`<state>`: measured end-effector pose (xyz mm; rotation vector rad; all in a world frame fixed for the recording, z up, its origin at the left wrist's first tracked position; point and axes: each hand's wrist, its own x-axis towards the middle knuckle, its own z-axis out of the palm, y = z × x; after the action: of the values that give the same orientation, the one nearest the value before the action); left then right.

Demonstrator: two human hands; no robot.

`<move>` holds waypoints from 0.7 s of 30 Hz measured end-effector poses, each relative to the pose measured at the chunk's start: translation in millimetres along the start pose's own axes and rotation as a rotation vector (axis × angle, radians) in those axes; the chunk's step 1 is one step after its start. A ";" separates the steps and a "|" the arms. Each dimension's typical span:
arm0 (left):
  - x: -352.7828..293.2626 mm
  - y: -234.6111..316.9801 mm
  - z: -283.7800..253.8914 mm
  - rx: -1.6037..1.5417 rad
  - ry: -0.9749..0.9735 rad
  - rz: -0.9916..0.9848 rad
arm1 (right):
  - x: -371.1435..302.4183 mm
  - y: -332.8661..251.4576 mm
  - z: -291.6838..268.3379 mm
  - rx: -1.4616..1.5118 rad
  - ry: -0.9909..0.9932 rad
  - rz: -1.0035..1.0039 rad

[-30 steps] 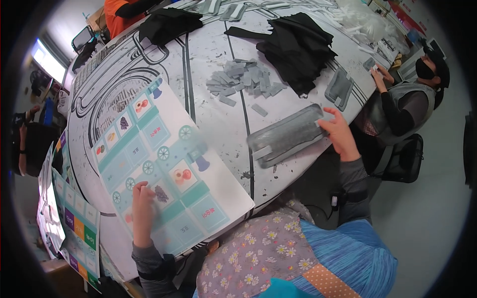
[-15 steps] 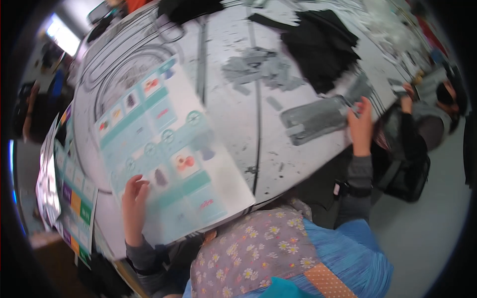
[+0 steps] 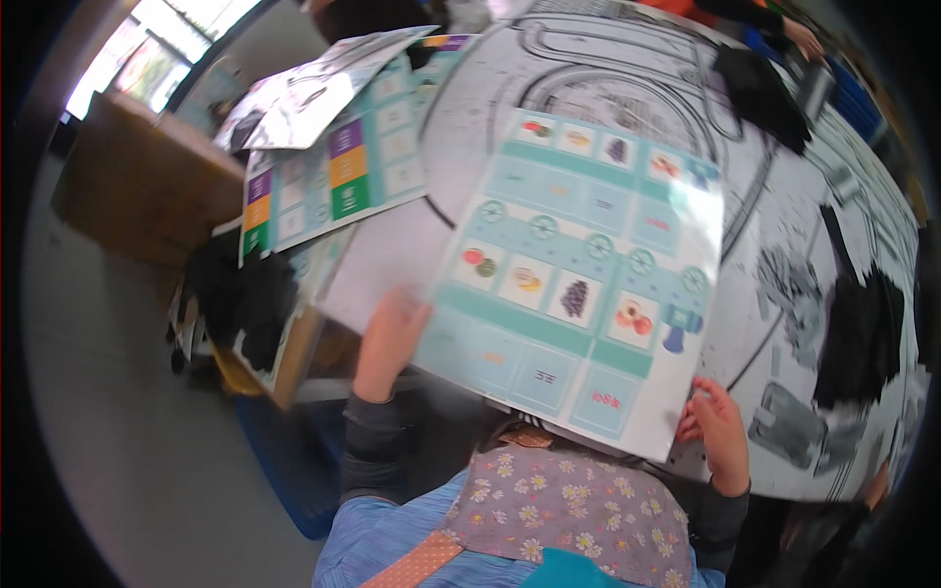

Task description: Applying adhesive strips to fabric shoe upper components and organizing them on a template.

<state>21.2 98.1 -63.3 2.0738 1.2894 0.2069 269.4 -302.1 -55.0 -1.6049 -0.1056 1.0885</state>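
Observation:
A large white printed sheet (image 3: 578,294) with pale teal panels, fruit pictures and wheel drawings lies slanted before me over the table's near edge. My left hand (image 3: 390,338) is at its lower left edge, with the fingers closed on the border and somewhat smeared by motion. At the lower right edge my right hand (image 3: 716,431) has its fingers curled against the sheet's border. To the right of the sheet, on the table, are grey flat pieces (image 3: 789,426), a heap of grey strips (image 3: 789,284) and black fabric-like pieces (image 3: 863,338).
More printed sheets (image 3: 392,127) with coloured blocks overhang the table's left side. Below them are black cloth (image 3: 240,294) and a cardboard box (image 3: 137,186). The white table (image 3: 441,186) has black line drawings. Another person's hand (image 3: 804,39) shows at the far right.
The view has swung left. My right hand has left the grey flat pieces and come to the printed sheet's right edge. My left hand has moved from over the sheet to its left edge.

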 end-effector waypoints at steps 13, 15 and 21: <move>244.5 -37.2 -143.4 -1.284 0.283 -0.125 | 3.2 -31.5 33.8 0.147 0.088 -0.322; 291.6 -40.6 -162.6 -1.411 0.278 -0.131 | -4.6 -32.9 36.9 0.115 0.135 -0.318; 358.8 -52.7 -169.8 -1.435 0.222 0.122 | -21.4 -29.6 42.8 0.126 0.248 -0.359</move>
<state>82.5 493.3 -42.0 0.8659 0.6792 1.0685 241.7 -272.8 -15.7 -1.5223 -0.1503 0.6049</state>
